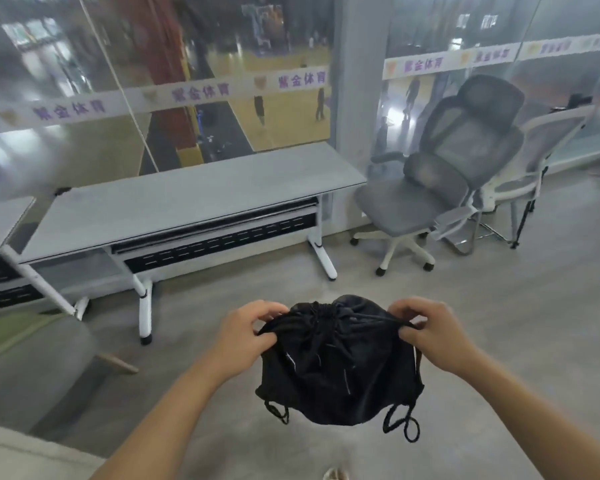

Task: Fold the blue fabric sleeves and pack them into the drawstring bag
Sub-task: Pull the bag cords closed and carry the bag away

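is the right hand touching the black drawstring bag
Touching. The head view shows the right hand pinching the drawstring bag at its gathered top edge.

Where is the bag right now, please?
The bag hangs low centre in the head view, its top gripped by the left hand and right hand.

Two bare forearms come in from 7 and 5 o'clock, uncovered right to the frame edge. The left hand (246, 336) and right hand (430, 336) are bare as well. At 6 o'clock shows a pale shoe tip (335, 474), too blurred for detail.
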`<state>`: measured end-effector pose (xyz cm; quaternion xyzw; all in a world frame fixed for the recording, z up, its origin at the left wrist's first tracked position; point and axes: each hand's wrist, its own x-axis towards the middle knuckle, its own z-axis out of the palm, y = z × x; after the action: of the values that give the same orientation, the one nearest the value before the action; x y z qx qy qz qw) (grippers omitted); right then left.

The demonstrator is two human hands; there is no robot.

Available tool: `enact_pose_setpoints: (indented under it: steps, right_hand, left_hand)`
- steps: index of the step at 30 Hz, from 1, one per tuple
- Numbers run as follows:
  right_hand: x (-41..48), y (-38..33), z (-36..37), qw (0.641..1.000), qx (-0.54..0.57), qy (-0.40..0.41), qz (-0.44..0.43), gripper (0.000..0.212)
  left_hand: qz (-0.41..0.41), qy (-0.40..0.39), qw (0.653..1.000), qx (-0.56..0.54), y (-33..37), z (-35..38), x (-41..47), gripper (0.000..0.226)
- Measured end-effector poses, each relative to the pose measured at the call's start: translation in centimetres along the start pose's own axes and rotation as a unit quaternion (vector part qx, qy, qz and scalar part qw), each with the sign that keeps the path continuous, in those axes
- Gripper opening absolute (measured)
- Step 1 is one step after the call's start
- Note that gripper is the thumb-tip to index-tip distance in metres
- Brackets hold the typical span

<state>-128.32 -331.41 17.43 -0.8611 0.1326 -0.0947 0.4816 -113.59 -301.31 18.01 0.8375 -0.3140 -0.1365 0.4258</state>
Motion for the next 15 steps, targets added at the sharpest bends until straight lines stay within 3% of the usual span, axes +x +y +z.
enact_pose_setpoints:
  steps: [3,15]
  right_hand:
    - [8.7,0.0,-2.5,1.000,-0.015,-0.014,-0.018,0.048]
    - [44.0,0.2,-8.0,0.990,0.020,-0.051,-0.129,0.036]
  left_hand:
    - [-0.007,0.014,1.000,-0.011,0.4,-1.5,7.7,0.049]
    - [-0.067,0.145,0.987,0.017,0.5,-8.9,36.8,0.051]
